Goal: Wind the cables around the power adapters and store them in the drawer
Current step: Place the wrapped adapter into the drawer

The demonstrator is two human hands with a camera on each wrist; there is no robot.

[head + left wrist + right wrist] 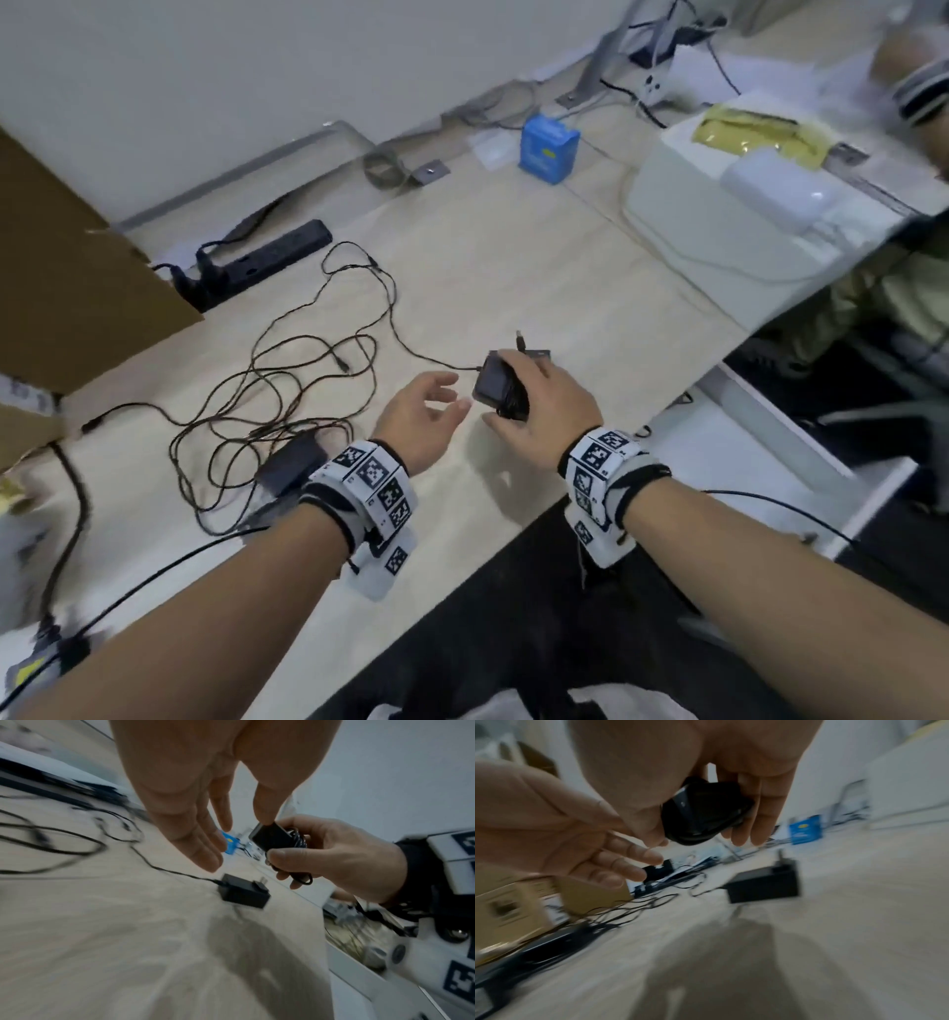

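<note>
My right hand (539, 398) grips a black power adapter (490, 385) with its cable wound round it, held just above the table; the wrist views show the same wound adapter (272, 839) (706, 811). Just left of it my left hand (441, 398) is open with relaxed fingers and holds nothing. A second black adapter (536, 354) (244, 892) (765, 886) lies on the table beyond the right hand, prongs up, its thin cable (411, 349) running left into a loose tangle (287, 390). A third adapter (292, 462) lies by my left wrist.
A black power strip (267, 257) and a cardboard box (77, 257) stand at the left. A blue box (548, 149) sits at the back, a white box (719, 216) at the right. A white drawer unit (770, 452) sits below the table's right edge.
</note>
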